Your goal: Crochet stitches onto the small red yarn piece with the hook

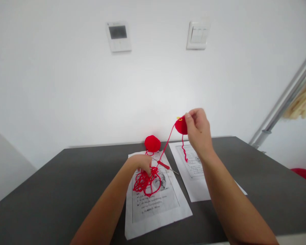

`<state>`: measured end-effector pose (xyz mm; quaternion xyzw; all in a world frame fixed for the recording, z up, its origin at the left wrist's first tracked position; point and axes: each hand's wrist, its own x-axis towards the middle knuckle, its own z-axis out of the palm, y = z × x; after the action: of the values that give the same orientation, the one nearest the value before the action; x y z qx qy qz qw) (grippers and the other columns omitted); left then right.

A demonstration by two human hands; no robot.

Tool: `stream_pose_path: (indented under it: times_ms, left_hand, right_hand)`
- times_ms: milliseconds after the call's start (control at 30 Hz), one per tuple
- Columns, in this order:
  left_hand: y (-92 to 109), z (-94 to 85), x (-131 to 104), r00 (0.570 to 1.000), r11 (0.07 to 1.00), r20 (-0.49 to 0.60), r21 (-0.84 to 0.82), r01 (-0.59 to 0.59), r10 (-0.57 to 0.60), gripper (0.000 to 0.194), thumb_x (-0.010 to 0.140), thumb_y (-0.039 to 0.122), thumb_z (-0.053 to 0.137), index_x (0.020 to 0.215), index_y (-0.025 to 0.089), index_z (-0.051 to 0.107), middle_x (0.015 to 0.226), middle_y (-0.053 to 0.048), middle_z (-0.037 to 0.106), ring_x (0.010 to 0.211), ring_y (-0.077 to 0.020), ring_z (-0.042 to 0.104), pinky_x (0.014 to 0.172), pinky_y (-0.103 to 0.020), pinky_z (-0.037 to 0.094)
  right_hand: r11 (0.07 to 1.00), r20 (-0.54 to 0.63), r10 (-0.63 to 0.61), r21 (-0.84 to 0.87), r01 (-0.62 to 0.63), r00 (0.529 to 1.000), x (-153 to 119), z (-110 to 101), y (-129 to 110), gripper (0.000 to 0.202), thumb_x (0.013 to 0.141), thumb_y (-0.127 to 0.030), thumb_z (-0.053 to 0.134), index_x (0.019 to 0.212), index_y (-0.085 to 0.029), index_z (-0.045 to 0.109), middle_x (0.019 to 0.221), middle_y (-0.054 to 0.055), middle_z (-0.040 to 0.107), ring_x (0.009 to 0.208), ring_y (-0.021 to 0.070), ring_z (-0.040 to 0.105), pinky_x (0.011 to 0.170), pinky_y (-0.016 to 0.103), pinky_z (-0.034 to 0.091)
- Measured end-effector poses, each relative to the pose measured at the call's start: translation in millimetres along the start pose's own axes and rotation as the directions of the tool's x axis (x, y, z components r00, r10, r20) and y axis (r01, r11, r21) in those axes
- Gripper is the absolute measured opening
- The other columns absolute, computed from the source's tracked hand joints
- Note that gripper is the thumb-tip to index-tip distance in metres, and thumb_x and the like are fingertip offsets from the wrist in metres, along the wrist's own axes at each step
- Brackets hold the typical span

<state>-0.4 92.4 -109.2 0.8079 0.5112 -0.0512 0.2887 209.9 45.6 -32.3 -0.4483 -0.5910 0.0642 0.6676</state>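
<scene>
My right hand [198, 131] is raised above the table, its fingers pinching a small red crocheted piece [181, 125] with a yellow ring at its top edge. A short curly red tail hangs below the piece, and a strand of yarn slants from it down to the left. My left hand [143, 164] is lowered onto a loose tangle of red yarn [145, 183], its fingers closed on some of it. Beside the tangle, a crochet hook with a red handle [163, 165] lies on a printed sheet [155, 217]. Behind my left hand sits a red yarn ball [152, 143].
A second printed sheet [199, 190] lies on the dark table [53, 190], partly beneath my right forearm. The white wall carries a thermostat [118, 36] and a light switch [198, 35]. At the right are a metal pole [283, 105] and a red object [304, 175].
</scene>
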Motion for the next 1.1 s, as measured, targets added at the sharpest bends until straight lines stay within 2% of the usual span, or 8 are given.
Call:
stream_pose_path:
  times_ms: [100, 200, 367, 533, 600, 700, 900, 1100]
  left_hand:
    - [-2.3, 2.6, 4.4, 0.999, 1.000, -0.032, 0.013, -0.007, 0.007, 0.037, 0.096, 0.036, 0.063, 0.128, 0.017, 0.060, 0.129, -0.011, 0.063, 0.108, -0.0247, 0.066, 0.089, -0.046, 0.058]
    - [-8.5, -15.1, -6.4, 0.964, 0.999, -0.264, -0.013, -0.044, 0.039, 0.029, 0.095, 0.033, 0.064, 0.119, 0.017, 0.065, 0.122, -0.009, 0.066, 0.105, -0.0247, 0.066, 0.090, -0.045, 0.057]
    - [-7.3, -45.8, -34.0, 0.677, 0.987, -0.736, -0.102, -0.126, 0.010, 0.040, 0.086, 0.012, 0.050, 0.124, 0.016, 0.060, 0.125, -0.013, 0.063, 0.123, -0.0288, 0.058, 0.106, -0.048, 0.046]
    - [29.2, -37.9, -54.5, 0.542, 0.894, -0.835, -0.167, -0.416, 0.096, 0.046, 0.079, 0.013, 0.056, 0.124, 0.018, 0.061, 0.136, -0.012, 0.063, 0.131, -0.0255, 0.055, 0.115, -0.047, 0.038]
    - [45.2, -31.6, -59.8, 0.610, 0.722, -0.789, -0.377, -0.580, 0.077, 0.035, 0.085, 0.028, 0.059, 0.118, 0.019, 0.064, 0.126, -0.012, 0.069, 0.118, -0.0259, 0.064, 0.104, -0.047, 0.048]
    - [60.3, -25.9, -64.4, 0.752, 0.514, -0.644, -0.603, -0.610, 0.138, 0.033, 0.083, 0.039, 0.067, 0.110, 0.019, 0.067, 0.109, -0.010, 0.075, 0.095, -0.0227, 0.071, 0.088, -0.040, 0.055]
    - [61.1, -26.5, -64.5, 0.766, 0.313, -0.637, -0.711, -0.629, 0.091, 0.031, 0.069, 0.032, 0.084, 0.089, 0.019, 0.065, 0.081, 0.000, 0.073, 0.074, -0.0149, 0.068, 0.073, -0.029, 0.054]
    - [60.4, -28.9, -66.5, 0.756, 0.299, -0.652, -0.711, -0.636, 0.059, 0.035, 0.064, 0.030, 0.086, 0.085, 0.018, 0.061, 0.077, 0.002, 0.070, 0.064, -0.0108, 0.063, 0.063, -0.024, 0.050]
  right_hand:
    - [1.000, 0.020, -0.011, 0.007, 0.011, 1.000, -1.2, -0.4, -2.0, 0.014, 0.096, -0.034, 0.051, 0.086, -0.025, 0.046, 0.066, -0.006, 0.051, 0.057, 0.0147, 0.051, 0.059, 0.029, 0.037]
    - [1.000, 0.028, -0.007, 0.000, 0.007, 1.000, -2.8, -1.0, -5.6, 0.015, 0.097, -0.034, 0.052, 0.086, -0.025, 0.046, 0.067, -0.005, 0.052, 0.058, 0.0151, 0.051, 0.060, 0.030, 0.038]
    - [0.999, 0.090, -0.018, 0.027, 0.016, 0.996, -5.1, 0.1, -10.9, 0.014, 0.097, -0.034, 0.054, 0.087, -0.025, 0.047, 0.070, -0.003, 0.056, 0.061, 0.0158, 0.053, 0.061, 0.030, 0.039]
    - [0.999, 0.303, -0.049, 0.037, 0.040, 0.952, -9.9, 6.7, -18.2, 0.013, 0.093, -0.026, 0.052, 0.081, -0.023, 0.051, 0.070, -0.001, 0.058, 0.062, 0.0154, 0.053, 0.058, 0.030, 0.039]
    - [0.996, 0.363, -0.075, 0.065, 0.055, 0.929, -13.5, 10.4, -21.4, 0.012, 0.093, -0.025, 0.053, 0.081, -0.023, 0.052, 0.073, 0.000, 0.059, 0.066, 0.0158, 0.055, 0.060, 0.029, 0.040]
    - [0.991, 0.407, -0.124, 0.092, 0.094, 0.905, -19.1, 15.3, -25.5, 0.011, 0.092, -0.024, 0.054, 0.082, -0.022, 0.055, 0.080, 0.001, 0.062, 0.072, 0.0163, 0.057, 0.062, 0.029, 0.042]
    - [0.984, 0.389, -0.172, 0.101, 0.144, 0.905, -24.0, 17.1, -30.1, 0.012, 0.093, -0.024, 0.056, 0.082, -0.022, 0.057, 0.081, 0.002, 0.062, 0.074, 0.0163, 0.057, 0.068, 0.031, 0.045]
    - [0.995, 0.426, -0.093, 0.064, 0.073, 0.900, -25.6, 16.7, -34.0, 0.015, 0.093, -0.028, 0.056, 0.080, -0.022, 0.057, 0.079, 0.002, 0.063, 0.071, 0.0164, 0.058, 0.062, 0.030, 0.043]
